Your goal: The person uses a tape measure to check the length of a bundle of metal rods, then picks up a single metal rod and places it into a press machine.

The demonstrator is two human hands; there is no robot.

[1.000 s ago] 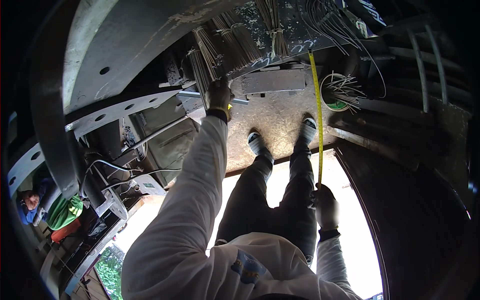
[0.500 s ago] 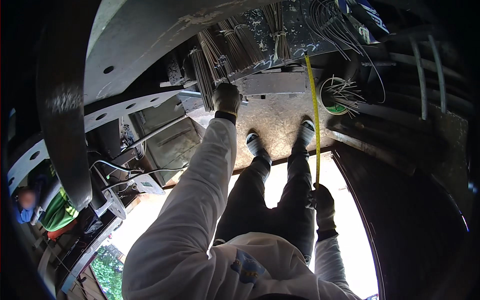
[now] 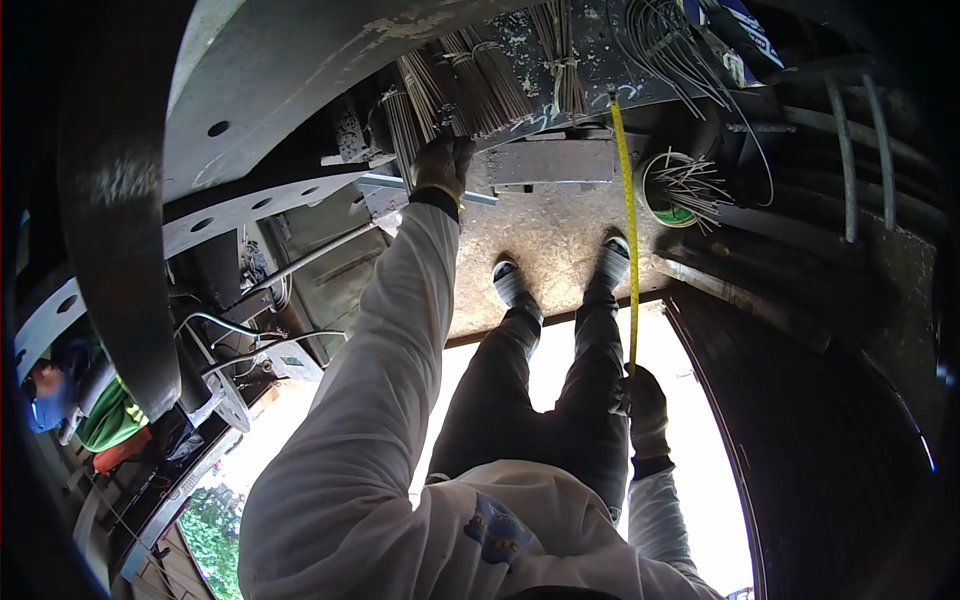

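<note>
The yellow tape measure (image 3: 629, 210) is already drawn out and not yet wound in — its far end at the edge of the dark tabletop (image 3: 592, 50), its near end in the right hand (image 3: 645, 405), closed around it. Left of the tape, the metal rods (image 3: 400, 130) lie bundled. The right arm hangs low beside the thigh; the left arm stretches forward, its gloved hand (image 3: 441, 165) at the rods — whether gripping, I cannot tell.
</note>
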